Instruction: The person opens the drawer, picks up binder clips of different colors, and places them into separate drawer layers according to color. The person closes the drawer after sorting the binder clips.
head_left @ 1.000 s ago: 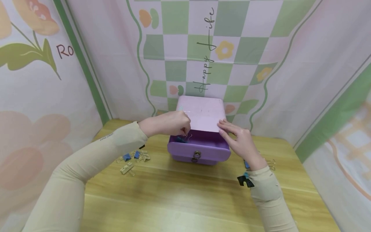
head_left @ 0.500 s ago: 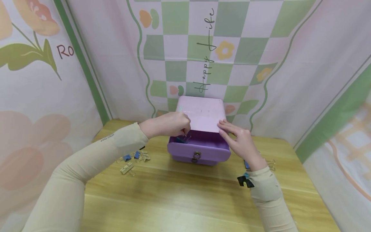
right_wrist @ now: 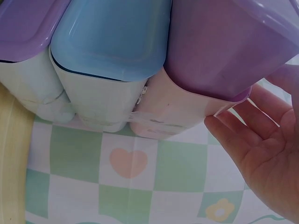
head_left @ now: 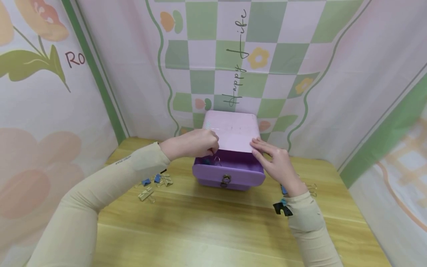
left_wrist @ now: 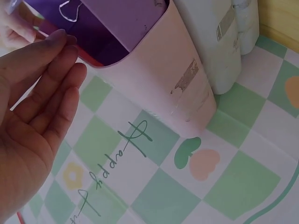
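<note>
A mini drawer cabinet with a pink top (head_left: 233,128) stands against the back cloth, its purple top drawer (head_left: 228,174) pulled out. My left hand (head_left: 203,142) hovers over the drawer's left side, fingers bent and thumb near the fingertips; the left wrist view shows nothing between them. Below it, inside the drawer, lies a dark binder clip (head_left: 207,161), its wire handle (left_wrist: 70,10) apart from the fingertips. My right hand (head_left: 275,159) rests on the cabinet's front right corner, fingers (right_wrist: 224,133) fairly straight against the pink shell and thumb at the drawer's side.
On the wooden table (head_left: 213,230), several blue clips (head_left: 146,181) and gold binder clips (head_left: 146,193) lie to the left. A black clip (head_left: 282,208) lies by the right sleeve, with others partly hidden. Lower down the cabinet, a blue drawer (right_wrist: 112,37) shows in the right wrist view.
The binder clip has dropped lower into the drawer, its wire handle now away from my left fingertips. Both hands have stayed nearly in place.
</note>
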`<state>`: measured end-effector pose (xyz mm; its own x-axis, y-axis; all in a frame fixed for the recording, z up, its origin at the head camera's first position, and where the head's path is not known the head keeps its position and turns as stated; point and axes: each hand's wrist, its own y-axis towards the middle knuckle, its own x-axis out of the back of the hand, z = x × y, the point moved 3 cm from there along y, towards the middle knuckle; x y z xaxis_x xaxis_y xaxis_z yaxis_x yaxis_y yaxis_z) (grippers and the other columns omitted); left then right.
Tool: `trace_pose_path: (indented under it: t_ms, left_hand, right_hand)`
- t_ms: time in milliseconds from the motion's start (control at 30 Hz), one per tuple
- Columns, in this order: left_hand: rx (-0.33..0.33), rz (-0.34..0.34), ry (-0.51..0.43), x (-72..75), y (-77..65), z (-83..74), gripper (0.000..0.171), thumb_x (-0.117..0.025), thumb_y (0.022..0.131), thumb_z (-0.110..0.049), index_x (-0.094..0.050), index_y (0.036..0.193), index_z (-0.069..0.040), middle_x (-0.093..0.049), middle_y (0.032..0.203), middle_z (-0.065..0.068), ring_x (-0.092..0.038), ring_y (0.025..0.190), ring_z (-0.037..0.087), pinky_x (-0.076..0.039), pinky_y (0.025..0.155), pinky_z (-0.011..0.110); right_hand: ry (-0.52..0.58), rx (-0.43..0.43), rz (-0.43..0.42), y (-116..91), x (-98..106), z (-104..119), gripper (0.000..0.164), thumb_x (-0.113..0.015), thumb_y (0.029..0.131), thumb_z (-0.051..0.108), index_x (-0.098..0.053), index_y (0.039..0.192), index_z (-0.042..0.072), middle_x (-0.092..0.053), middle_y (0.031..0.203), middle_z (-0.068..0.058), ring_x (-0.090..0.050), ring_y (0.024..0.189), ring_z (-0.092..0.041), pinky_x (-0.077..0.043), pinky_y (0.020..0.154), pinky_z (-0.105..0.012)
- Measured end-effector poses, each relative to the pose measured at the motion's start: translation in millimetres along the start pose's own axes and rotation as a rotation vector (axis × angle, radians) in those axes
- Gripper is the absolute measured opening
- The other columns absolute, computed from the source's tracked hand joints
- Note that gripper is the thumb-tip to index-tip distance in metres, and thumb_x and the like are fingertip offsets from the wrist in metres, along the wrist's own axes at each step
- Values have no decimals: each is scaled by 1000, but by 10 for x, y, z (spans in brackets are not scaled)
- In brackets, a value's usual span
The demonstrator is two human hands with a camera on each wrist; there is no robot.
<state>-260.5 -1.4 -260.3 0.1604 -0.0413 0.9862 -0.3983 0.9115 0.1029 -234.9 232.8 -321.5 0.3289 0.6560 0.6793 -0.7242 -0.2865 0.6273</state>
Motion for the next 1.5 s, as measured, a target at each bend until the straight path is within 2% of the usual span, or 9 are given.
trace_pose_path:
  t_ms: [267, 500, 733, 1000, 1167, 1367, 1500]
  left_hand:
    - [8, -61, -4, 25, -37, -52, 7, -66, 77, -11, -70, 82, -12, -62, 79, -2, -57, 77, 11, -49, 70, 18]
    - [-26, -172, -1, 11, -103, -123, 4, -67, 76, -12, -69, 80, -12, -60, 76, -1, -53, 73, 12, -47, 67, 20]
    - [-37, -275, -14, -3, -186, -129, 5, -65, 79, -17, -68, 77, -14, -56, 71, -4, -49, 68, 10, -44, 65, 20]
    - [-48, -360, -62, -1, -271, -63, 8, -64, 80, -19, -68, 76, -13, -55, 71, -4, -48, 68, 8, -43, 65, 20]
    - [-47, -402, -93, -29, -298, 34, 10, -64, 80, -19, -69, 83, -11, -60, 81, -2, -53, 77, 10, -45, 73, 20]
    - [-32, -443, -100, -154, -372, 148, 15, -63, 81, -16, -68, 93, -10, -63, 94, 1, -56, 90, 13, -45, 84, 23]
    - [-3, -443, -114, -236, -419, 225, 21, -61, 83, -17, -66, 102, -10, -63, 103, 4, -56, 98, 15, -44, 90, 26]
  right_hand:
    - [-1, 1, 1, -5, -1, -4, 29, -58, 85, 26, -62, 112, 14, -57, 120, -3, -51, 114, -20, -44, 90, -40]
    - [5, 6, -5, -1, -1, -2, 29, -59, 85, 25, -62, 112, 14, -57, 120, -3, -51, 114, -21, -44, 90, -39]
    - [-1, 6, -3, 5, -21, 10, 29, -59, 85, 25, -62, 112, 13, -57, 120, -4, -51, 114, -21, -44, 90, -39]
    - [-39, 54, -24, 12, -32, 18, 29, -59, 85, 23, -62, 112, 11, -58, 119, -6, -52, 112, -22, -43, 92, -38]
    - [-60, 81, -49, 11, -8, -6, 28, -60, 85, 20, -62, 111, 10, -59, 117, -7, -53, 112, -22, -42, 94, -38]
    - [-81, 60, -60, -44, 31, -34, 26, -57, 87, 20, -63, 110, 11, -59, 118, -7, -55, 109, -23, -43, 93, -39]
    - [-79, 18, -72, -90, 64, -63, 26, -54, 88, 21, -62, 112, 12, -59, 118, -7, -55, 108, -24, -43, 93, -40]
